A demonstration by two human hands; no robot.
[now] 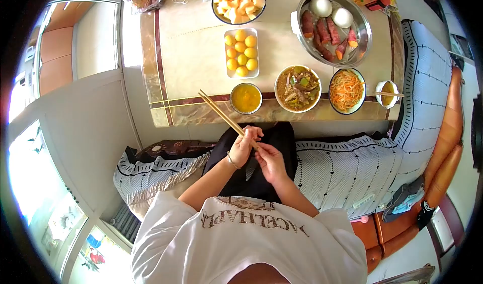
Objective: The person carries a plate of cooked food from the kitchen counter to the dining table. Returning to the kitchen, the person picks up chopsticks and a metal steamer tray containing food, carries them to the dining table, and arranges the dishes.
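We hold both forearms bent inward, bare from short sleeves, so that our hands meet near the body. Our left hand (242, 146) stands upright, fingers curled closed, a bracelet at its wrist. Our right hand (270, 161) sits just beside it, fingers pinched.

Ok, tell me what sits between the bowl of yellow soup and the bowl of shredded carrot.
In the head view, one dish sits between the yellow soup bowl and the shredded carrot bowl: a white bowl of meat with green peppers.
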